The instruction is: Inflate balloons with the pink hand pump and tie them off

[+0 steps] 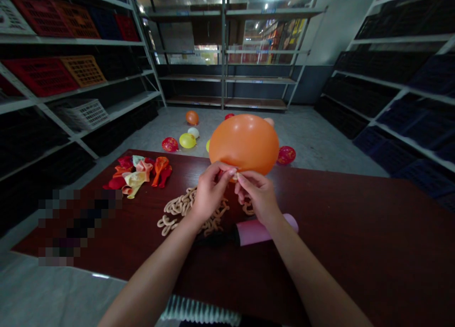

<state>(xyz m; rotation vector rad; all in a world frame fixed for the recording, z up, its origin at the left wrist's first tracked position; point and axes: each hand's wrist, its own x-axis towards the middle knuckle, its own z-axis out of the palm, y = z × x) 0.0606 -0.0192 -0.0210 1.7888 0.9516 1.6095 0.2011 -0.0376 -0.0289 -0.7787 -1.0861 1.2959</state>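
Note:
An inflated orange balloon (245, 142) fills the middle of the view, its neck end turned toward me. My left hand (215, 187) pinches the neck between thumb and fingers. From the other side, my right hand (258, 189) has its fingertips closed at the same spot, where a small pale bit shows; whether that is the neck or a tie I cannot tell. Below my hands lies a pile of tan loops (181, 204), like rubber bands or cord, partly hidden by my left forearm. A pink balloon pump (252, 232) with a black end rests under my right wrist.
Uninflated balloons (137, 173) in several colours lie at the left of the dark red table (348, 222). Beyond its far edge, inflated balloons, among them a yellow balloon (187, 140), sit on the floor. Shelves with crates (42, 76) line both sides; an open rack (223, 76) stands behind.

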